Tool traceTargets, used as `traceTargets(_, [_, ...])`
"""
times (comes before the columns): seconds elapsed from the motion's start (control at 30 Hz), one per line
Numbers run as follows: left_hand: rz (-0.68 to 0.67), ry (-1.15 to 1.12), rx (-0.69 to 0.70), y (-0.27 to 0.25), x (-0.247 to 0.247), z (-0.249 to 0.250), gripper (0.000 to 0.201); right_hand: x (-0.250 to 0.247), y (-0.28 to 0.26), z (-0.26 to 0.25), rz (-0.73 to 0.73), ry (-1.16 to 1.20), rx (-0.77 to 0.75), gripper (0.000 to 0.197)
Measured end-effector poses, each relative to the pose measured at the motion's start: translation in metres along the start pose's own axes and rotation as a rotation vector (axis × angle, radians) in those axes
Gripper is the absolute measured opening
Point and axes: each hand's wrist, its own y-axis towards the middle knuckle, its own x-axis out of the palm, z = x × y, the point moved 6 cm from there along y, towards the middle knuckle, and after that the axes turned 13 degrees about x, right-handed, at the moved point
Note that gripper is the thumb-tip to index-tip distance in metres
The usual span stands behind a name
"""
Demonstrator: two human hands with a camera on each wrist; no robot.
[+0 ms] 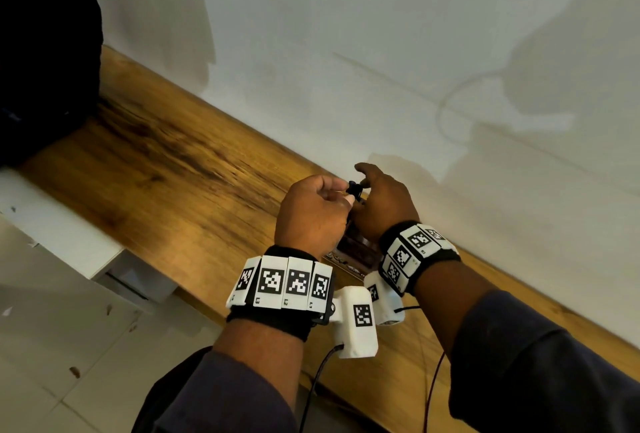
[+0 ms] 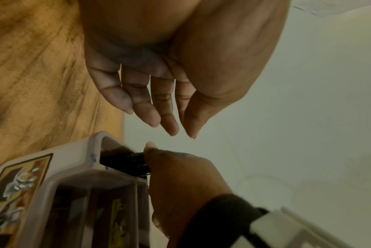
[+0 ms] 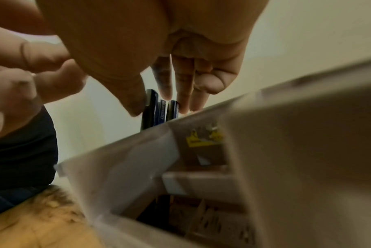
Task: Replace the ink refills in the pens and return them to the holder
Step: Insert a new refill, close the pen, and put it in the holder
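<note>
Over the holder (image 2: 78,169), right hand (image 1: 382,205) pinching pens (image 3: 159,109), left hand (image 1: 311,216) loosely curled.

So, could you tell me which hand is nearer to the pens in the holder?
Right. The right hand pinches the pens standing in the holder; the left hand hovers just beside them, apart.

Wood-grain tabletop (image 1: 180,169) with dark streaks, butted against a plain white wall (image 1: 381,34). Dark bulky fabric object (image 1: 45,51) at the table's far-left end. White cabinet edge (image 1: 59,224) below the table, pale tiled floor (image 1: 52,346) beneath.
</note>
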Motion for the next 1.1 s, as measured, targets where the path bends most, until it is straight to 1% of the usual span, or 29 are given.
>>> traceTargets(0.07, [0.004,-0.002,0.004,0.0,-0.001,-0.001,0.016,0.003,0.007,-0.002,-0.028,-0.004,0.014,0.045])
traceTargets(0.13, [0.014,-0.009,0.007,0.001,-0.002,-0.002,0.015,0.004,0.013,-0.002,-0.027,0.065,0.033,0.031])
traceTargets(0.27, [0.013,-0.01,0.013,0.003,0.0,-0.003,0.014,0.002,0.023,0.006,-0.009,0.202,0.087,0.017])
traceTargets(0.33, [0.001,0.004,0.015,0.003,0.003,-0.004,0.014,0.001,0.024,0.011,0.003,0.197,0.108,0.018])
traceTargets(0.43, [-0.016,0.014,0.018,0.002,0.006,-0.002,0.016,-0.003,0.021,0.017,-0.009,0.224,0.112,0.034])
traceTargets(0.47, [-0.023,0.016,0.021,0.002,0.008,0.0,0.018,-0.009,0.018,0.02,0.003,0.243,0.107,0.035])
traceTargets(0.6, [-0.064,0.027,0.011,-0.003,0.018,0.004,0.02,-0.043,-0.001,0.043,0.073,0.276,0.114,0.021])
traceTargets(0.67, [-0.108,0.048,0.025,-0.009,0.031,0.008,0.016,-0.063,-0.018,0.065,0.106,0.282,0.135,0.016])
traceTargets(0.73, [-0.186,0.101,0.035,-0.021,0.051,0.009,0.013,-0.08,-0.038,0.09,0.129,0.276,0.154,0.015])
traceTargets(0.83, [-0.355,0.187,0.057,-0.046,0.092,0.007,0.01,-0.103,-0.07,0.131,0.164,0.236,0.197,0.015])
traceTargets(0.9, [-0.424,0.242,0.109,-0.055,0.11,0.006,0.014,-0.108,-0.084,0.153,0.168,0.22,0.231,0.014])
traceTargets(0.93, [-0.494,0.269,0.136,-0.074,0.138,0.008,0.016,-0.118,-0.106,0.187,0.195,0.224,0.296,0.014])
traceTargets(0.97, [-0.499,0.279,0.144,-0.074,0.14,0.007,0.018,-0.115,-0.11,0.195,0.187,0.234,0.322,0.013])
traceTargets(1.0, [-0.521,0.269,0.152,-0.079,0.149,0.006,0.02,-0.114,-0.12,0.214,0.186,0.236,0.373,0.013])
traceTargets(1.03, [-0.565,0.265,0.153,-0.091,0.17,0.008,0.021,-0.119,-0.136,0.242,0.209,0.239,0.432,0.012])
traceTargets(1.1, [-0.614,0.274,0.159,-0.105,0.194,0.007,0.023,-0.116,-0.156,0.285,0.223,0.192,0.545,0.013])
